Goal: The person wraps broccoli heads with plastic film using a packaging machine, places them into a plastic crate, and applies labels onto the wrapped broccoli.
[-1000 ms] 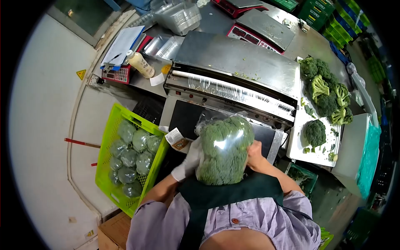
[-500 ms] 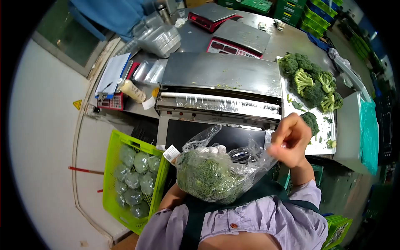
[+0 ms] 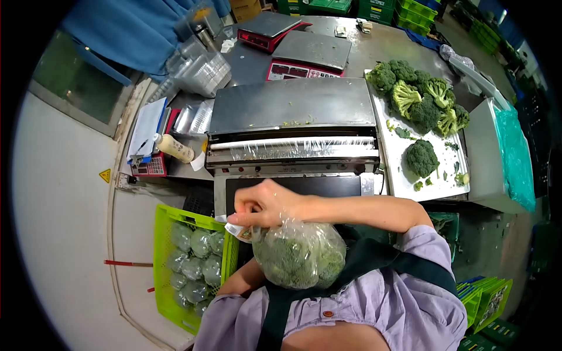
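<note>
A broccoli head [image 3: 298, 257] wrapped in clear cling film is held against the front of my apron. My right hand [image 3: 266, 203] reaches across above it, fingers pinched together. The film runs tight from the broccoli up to this hand. Just below its fingertips is a white printed label [image 3: 239, 230], partly covered. Only the forearm [image 3: 243, 279] of my left arm shows, coming from below on the left; the left hand itself is hidden behind the wrapped broccoli.
A film wrapping machine [image 3: 293, 153] stands in front of me. Left of it, a green crate [image 3: 228, 260] holds several wrapped broccoli heads. On the right, a white board [image 3: 398, 181] carries bare broccoli [image 3: 421, 159]. Scales [image 3: 310, 52], a bottle [image 3: 175, 147] and plastic trays [image 3: 205, 73] lie farther back.
My right hand has swept from the right side across to the left above the broccoli, drawing the film tight over it. The view has shifted slightly.
</note>
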The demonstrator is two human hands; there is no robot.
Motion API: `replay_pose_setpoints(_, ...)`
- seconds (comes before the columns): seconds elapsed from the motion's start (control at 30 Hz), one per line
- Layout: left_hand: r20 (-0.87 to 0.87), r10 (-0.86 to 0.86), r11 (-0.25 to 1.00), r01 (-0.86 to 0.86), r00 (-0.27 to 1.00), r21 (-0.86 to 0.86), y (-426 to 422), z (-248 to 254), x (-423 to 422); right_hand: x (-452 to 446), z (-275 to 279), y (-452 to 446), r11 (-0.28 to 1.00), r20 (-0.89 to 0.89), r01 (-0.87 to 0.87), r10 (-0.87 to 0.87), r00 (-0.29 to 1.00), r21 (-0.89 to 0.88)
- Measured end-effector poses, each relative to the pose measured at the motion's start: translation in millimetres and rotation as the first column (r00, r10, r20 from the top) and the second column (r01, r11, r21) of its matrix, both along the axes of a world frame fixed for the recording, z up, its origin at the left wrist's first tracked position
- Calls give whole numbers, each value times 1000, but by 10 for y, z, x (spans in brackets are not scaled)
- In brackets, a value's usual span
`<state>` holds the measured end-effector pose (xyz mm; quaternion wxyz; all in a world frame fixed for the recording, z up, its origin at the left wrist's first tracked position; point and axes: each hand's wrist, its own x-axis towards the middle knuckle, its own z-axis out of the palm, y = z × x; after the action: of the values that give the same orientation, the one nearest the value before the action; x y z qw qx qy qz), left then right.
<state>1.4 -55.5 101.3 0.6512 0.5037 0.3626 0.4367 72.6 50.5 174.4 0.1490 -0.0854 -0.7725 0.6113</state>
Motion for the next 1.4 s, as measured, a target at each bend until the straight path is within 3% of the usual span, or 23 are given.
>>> replay_pose_setpoints(0.1, 381, 152, 967, -58, 912, -249, -2, -44, -113, -14, -336, 83, 948, 23, -109, 121, 992, -299)
replay_pose_setpoints(0.17, 589, 300, 922, -71, 750, -380, -10, -79, -206, 78, -549, 137, 771, 44, -74, 131, 990, -633)
replay_pose_setpoints(0.2, 622, 342, 907, -74, 705, -415, -46, -55, -222, 143, -604, 151, 674, 8, -65, 106, 994, -735)
replay_pose_setpoints(0.27, 594, 389, 879, -91, 705, -467, -154, 14, -159, 242, -726, 200, 665, 140, 111, -10, 990, -739)
replay_pose_setpoints(0.33, 409, 349, 878, -142, 843, -457, -291, 89, -38, 303, -675, 218, 815, 245, 341, -251, 936, -468)
replay_pose_setpoints(0.4, 400, 284, 907, -109, 871, -407, -185, 180, -70, 416, -523, 326, 887, 264, 461, -439, 859, -25)
replay_pose_setpoints(0.43, 400, 284, 907, -109, 871, -407, -146, 203, -86, 487, -640, 388, 817, 38, 509, -538, 842, 273)
replay_pose_setpoints(0.47, 330, 276, 919, -148, 903, -365, -101, 223, -98, 595, -753, 462, 640, -207, 561, -544, 813, 524)
replay_pose_setpoints(0.5, 261, 274, 931, -187, 926, -313, -52, 231, -109, 791, -546, 512, 844, 219, 331, -449, 866, 423)
replay_pose_setpoints(0.53, 269, 281, 932, -196, 921, -304, -47, 225, -127, 970, -424, 569, 956, 434, 209, -281, 856, 208)
replay_pose_setpoints(0.6, 316, 405, 902, -318, 858, -293, -58, 213, -183, 1266, -251, 602, 939, 591, 114, 107, 800, -325)
replay_pose_setpoints(0.67, 287, 434, 896, -378, 854, -232, 28, 161, -291, 1447, -295, 534, 862, 426, -115, 356, 832, -494)
replay_pose_setpoints(0.77, 197, 480, 874, -485, 855, -28, 342, 408, -317, 1233, -114, 558, 937, 394, -147, 271, 878, -317)
replay_pose_setpoints(0.83, 178, 454, 846, -486, 873, 222, 660, 486, -491, 1119, -36, 785, 999, 149, -45, 43, 988, 10)
replay_pose_setpoints(0.87, 180, 446, 808, -481, 877, 340, 853, 472, -588, 1059, 36, 957, 994, 154, 16, -33, 987, 106)
replay_pose_setpoints(0.93, -38, 382, 775, -298, 923, 557, 1258, 597, -849, 905, 138, 1343, 956, 91, 112, -141, 986, 272)
replay_pose_setpoints(0.97, -156, 405, 791, -260, 901, 553, 1420, 669, -907, 813, -17, 1598, 906, 163, 229, -302, 939, 356)
replay_pose_setpoints(1.0, -302, 431, 775, -177, 850, 607, 1615, 664, -968, 713, -133, 1828, 816, 5, 313, -361, 933, 485)
replay_pose_setpoints(1.1, -354, 500, 679, -105, 790, 726, 2158, 390, -1052, 499, -286, 2425, 735, -145, 387, -373, 917, 557)
replay_pose_setpoints(1.13, -354, 627, 479, 14, 694, 877, 2264, 389, -1053, 460, -407, 2632, 683, -135, 384, -389, 911, 621)
replay_pose_setpoints(1.2, -353, 665, 351, 142, 658, 926, 2476, 215, -1146, 407, -395, 2719, 531, -238, 435, -400, 885, 728)
replay_pose_setpoints(1.27, -434, 660, 431, 164, 613, 888, 2558, 38, -1243, 336, -633, 2849, 273, -406, 489, -310, 860, 828)
replay_pose_setpoints(1.4, -590, 635, 541, 258, 499, 800, 2529, -74, -1391, 393, -902, 2695, 365, -217, 374, -402, 889, 853)
